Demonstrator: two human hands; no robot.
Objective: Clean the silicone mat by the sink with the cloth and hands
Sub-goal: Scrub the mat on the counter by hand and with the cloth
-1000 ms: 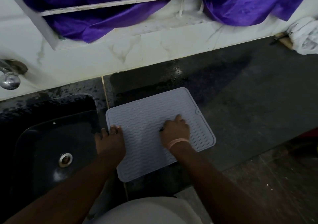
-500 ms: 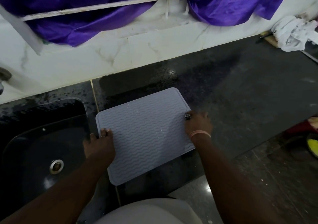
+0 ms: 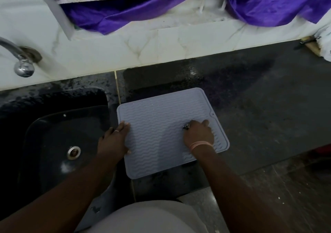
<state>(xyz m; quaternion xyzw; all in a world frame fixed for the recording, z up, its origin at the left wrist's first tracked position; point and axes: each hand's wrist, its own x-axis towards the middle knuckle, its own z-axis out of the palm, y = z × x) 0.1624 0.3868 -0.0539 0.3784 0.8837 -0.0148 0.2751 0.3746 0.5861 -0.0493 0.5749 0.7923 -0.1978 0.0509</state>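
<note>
The right hand (image 3: 198, 135) has slid back in from the mat's (image 3: 161, 125) right edge to rub its 4 o'clock part, fingers curled, perhaps round a dark scrap; I cannot tell. The left hand (image 3: 114, 141) presses flat at 9 o'clock. The mat lies beside the sink (image 3: 53, 125). Wiping looks midway; water beads remain at 12.

The silicone mat (image 3: 161, 125) looks matt pale grey, ribbed with fine wavy ridges. Under it the counter (image 3: 268, 116) is dark speckled stone, wet and glinting near the wall, duller further right. The sink (image 3: 50, 136) is glossy black with a metal drain (image 3: 73, 152); the tap (image 3: 19, 61) is shiny chrome. Purple fabric (image 3: 268, 2) has a satin sheen. The white cloth (image 3: 325, 44) at the right edge seems crumpled
</note>
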